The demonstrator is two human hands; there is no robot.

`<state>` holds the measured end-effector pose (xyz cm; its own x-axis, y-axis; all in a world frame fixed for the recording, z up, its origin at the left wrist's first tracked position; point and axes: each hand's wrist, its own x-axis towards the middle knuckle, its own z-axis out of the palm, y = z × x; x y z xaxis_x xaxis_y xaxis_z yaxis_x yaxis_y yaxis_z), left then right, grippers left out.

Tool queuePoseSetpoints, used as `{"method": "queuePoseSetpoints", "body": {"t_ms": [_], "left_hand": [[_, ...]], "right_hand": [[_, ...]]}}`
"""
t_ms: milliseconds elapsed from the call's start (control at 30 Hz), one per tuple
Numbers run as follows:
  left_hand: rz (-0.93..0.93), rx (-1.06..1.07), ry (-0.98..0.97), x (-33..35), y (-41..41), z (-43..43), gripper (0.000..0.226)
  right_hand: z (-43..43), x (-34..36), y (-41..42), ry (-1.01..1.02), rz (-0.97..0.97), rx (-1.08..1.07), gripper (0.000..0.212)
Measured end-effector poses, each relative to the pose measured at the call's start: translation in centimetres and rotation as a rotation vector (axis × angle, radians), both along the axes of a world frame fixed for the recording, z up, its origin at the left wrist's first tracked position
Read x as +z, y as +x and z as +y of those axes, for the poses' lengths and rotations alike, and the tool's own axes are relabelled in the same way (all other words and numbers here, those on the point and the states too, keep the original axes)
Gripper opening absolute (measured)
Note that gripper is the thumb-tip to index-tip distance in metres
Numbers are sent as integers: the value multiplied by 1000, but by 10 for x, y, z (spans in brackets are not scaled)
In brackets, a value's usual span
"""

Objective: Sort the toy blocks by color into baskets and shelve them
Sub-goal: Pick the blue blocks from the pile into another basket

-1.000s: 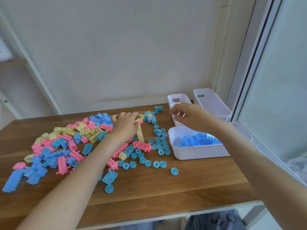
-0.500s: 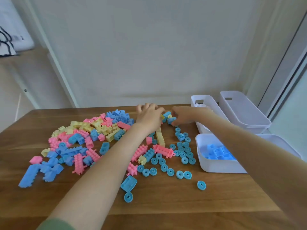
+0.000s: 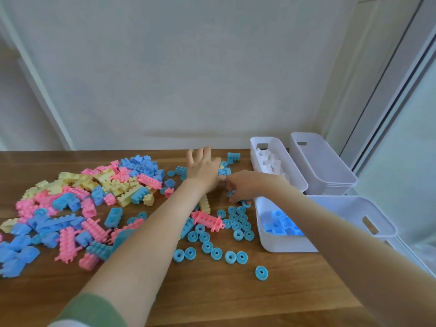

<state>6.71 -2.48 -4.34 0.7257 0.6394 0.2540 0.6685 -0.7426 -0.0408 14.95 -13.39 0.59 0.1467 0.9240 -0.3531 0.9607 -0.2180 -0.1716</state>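
I work at a wooden table (image 3: 236, 303) with a brown, visibly grained top; its near edge runs along the bottom of my view. Directly behind the table's far edge stands a plain off-white wall (image 3: 188, 67). On my left, a white trim strip (image 3: 44, 90) runs slantwise up the wall. On my right, a window frame (image 3: 382, 83) with a dark track rises just beside the table. Its glass pane (image 3: 410, 142) is pale and hazy.
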Motion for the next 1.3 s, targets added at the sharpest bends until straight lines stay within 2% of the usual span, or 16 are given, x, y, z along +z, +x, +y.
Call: {"method": "queuePoseSetpoints", "body": {"t_ms": [233, 333, 467, 533, 633, 733, 967, 1167, 1300], "left_hand": [[-21, -3, -55, -3, 6, -7, 19], [-65, 11, -69, -6, 4, -9, 27], [-87, -77, -60, -6, 3, -8, 40], [-72, -112, -69, -5, 4, -7, 32], [-62, -112, -80, -6, 7, -6, 21], [-75, -105, -104, -5, 8, -5, 15], [-143, -47, -151, -6, -14, -6, 11], [-170, 12, -155, 2, -40, -9, 17], [-244, 69, -137, 13, -61, -17, 19]], "right_hand": [[-3, -5, 8, 47, 28, 0, 28], [-3, -6, 10, 72, 70, 6, 25], [-6, -4, 12, 122, 99, -7, 21], [-7, -1, 13, 148, 112, 2, 18], [-7, 3, 14, 137, 76, 38, 30], [-6, 3, 15, 154, 67, 46, 30], [1, -8, 12, 182, 145, 6, 24], [-1, -5, 1, 230, 201, -6, 20], [-1, 1, -12, 273, 206, 14, 25]]}}
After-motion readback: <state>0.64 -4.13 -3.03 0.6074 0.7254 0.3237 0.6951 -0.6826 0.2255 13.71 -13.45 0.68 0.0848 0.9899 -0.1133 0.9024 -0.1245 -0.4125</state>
